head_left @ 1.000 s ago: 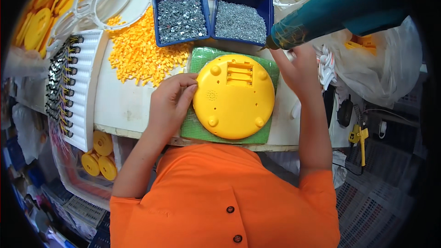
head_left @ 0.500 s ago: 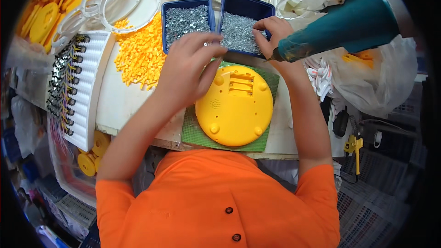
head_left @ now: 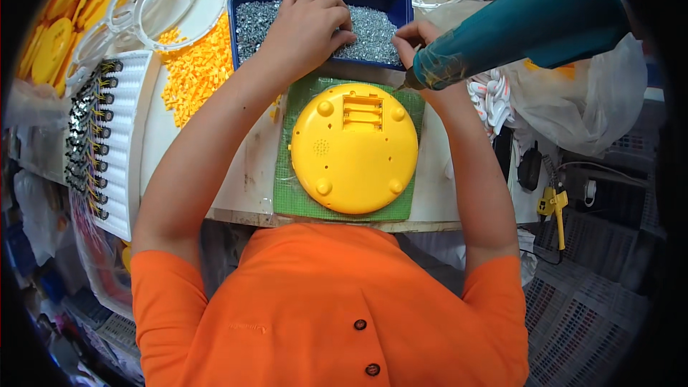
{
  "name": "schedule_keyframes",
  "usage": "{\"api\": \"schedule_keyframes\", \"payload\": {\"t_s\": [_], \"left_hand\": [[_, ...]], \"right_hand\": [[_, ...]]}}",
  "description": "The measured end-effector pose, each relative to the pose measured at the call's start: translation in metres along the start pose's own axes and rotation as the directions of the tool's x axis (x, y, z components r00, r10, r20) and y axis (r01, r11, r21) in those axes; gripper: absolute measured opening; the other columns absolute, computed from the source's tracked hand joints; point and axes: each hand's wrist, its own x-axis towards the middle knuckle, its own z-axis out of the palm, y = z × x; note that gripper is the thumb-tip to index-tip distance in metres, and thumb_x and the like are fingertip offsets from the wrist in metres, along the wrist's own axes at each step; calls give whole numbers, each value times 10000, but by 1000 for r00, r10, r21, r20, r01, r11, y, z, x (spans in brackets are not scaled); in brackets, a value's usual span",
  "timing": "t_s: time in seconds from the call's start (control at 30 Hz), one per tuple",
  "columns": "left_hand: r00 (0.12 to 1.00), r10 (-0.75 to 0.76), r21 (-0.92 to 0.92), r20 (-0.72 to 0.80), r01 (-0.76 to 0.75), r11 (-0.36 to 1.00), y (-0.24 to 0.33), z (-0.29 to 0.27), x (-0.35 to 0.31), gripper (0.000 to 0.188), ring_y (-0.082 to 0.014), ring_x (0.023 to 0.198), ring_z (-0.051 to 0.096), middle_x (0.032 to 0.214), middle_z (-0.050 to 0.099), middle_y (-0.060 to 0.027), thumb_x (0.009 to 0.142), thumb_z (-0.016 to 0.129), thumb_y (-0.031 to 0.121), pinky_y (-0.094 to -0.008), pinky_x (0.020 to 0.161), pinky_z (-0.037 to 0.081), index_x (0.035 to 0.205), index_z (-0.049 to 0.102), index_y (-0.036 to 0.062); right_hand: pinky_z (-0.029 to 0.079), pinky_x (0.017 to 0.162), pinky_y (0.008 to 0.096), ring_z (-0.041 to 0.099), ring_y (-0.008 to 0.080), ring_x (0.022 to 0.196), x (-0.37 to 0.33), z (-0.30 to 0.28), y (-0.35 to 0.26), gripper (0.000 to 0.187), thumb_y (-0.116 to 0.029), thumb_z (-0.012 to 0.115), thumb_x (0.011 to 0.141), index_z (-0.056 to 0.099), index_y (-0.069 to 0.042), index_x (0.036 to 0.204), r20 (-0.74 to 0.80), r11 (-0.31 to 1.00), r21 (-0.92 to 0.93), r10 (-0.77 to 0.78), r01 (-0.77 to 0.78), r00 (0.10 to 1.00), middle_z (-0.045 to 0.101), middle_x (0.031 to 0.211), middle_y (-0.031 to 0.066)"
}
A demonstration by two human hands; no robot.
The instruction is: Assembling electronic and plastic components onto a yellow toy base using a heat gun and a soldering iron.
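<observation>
My left hand [head_left: 307, 29] reaches over the inner walls of two blue bins, its fingers bent and drawn together; anything between them is hidden. Under it, the left bin [head_left: 233, 34] holds small grey metal pieces. The right bin [head_left: 405, 11] contains a heap of small silvery screws [head_left: 371, 32]. At that bin's right edge, my right hand [head_left: 417, 37] has its thumb and fingers pinched, with what they hold too small to tell. A teal electric screwdriver [head_left: 502, 32] hangs in front of the right wrist, bit pointing down-left. Below the bins, a round yellow plastic housing [head_left: 355, 165] with an open battery compartment lies on a green mat [head_left: 287, 197].
Small yellow plastic pieces [head_left: 201, 75] are piled left of the bins. Farther left stands a white ridged tray [head_left: 129, 136] with wired parts. White rings [head_left: 215, 18] lie at the back. To the right are white cable bundles [head_left: 491, 104] and a plastic bag [head_left: 573, 111].
My left hand has moved up and away from the yellow housing to the bins. My right hand stays by the right bin, its fingers drawn closer together. The whole view has shifted slightly.
</observation>
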Motion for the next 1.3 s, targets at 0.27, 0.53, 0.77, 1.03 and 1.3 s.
{"api": "schedule_keyframes", "payload": {"t_s": [0.27,0.53,0.77,1.03,1.3], "left_hand": [[976,-193,-380,99,216,899,42,-60,-26,152,-302,833,663,860,689,-69,868,773,223,-419,742,512,907,708,91],[966,-107,-595,234,230,770,104,-110,-119,187,-276,960,694,1004,735,-48,805,827,180,-422,857,533,886,674,108],[990,-18,-518,140,89,851,125,-93,-153,193,-227,1139,665,1154,724,-12,804,826,238,-452,1061,453,905,683,158],[984,62,-508,165,31,861,118,-95,-147,191,-217,1135,666,1162,719,-7,822,817,254,-439,1044,454,920,684,159],[970,113,-502,217,12,865,104,-102,-135,260,-197,1097,669,1146,712,-5,819,813,300,-392,947,470,970,675,139]], "right_hand": [[500,728,248,614,93,811,8,15,18,139,-144,700,990,693,-32,1073,57,998,68,-14,10,998,690,900,35],[519,754,261,662,145,837,10,16,18,169,-166,657,1018,702,-24,1096,69,989,-75,-125,130,990,707,919,78],[522,763,263,665,139,857,13,20,17,204,-187,659,1020,719,-41,1148,54,992,-53,-114,117,992,717,947,79],[542,831,261,680,154,955,31,-28,10,371,-346,542,1087,667,-76,1309,-74,990,137,37,-27,997,719,1052,70],[558,918,314,682,231,1002,7,-97,-93,794,-625,509,1009,478,21,1470,183,819,571,-197,59,963,691,1119,140]]}}
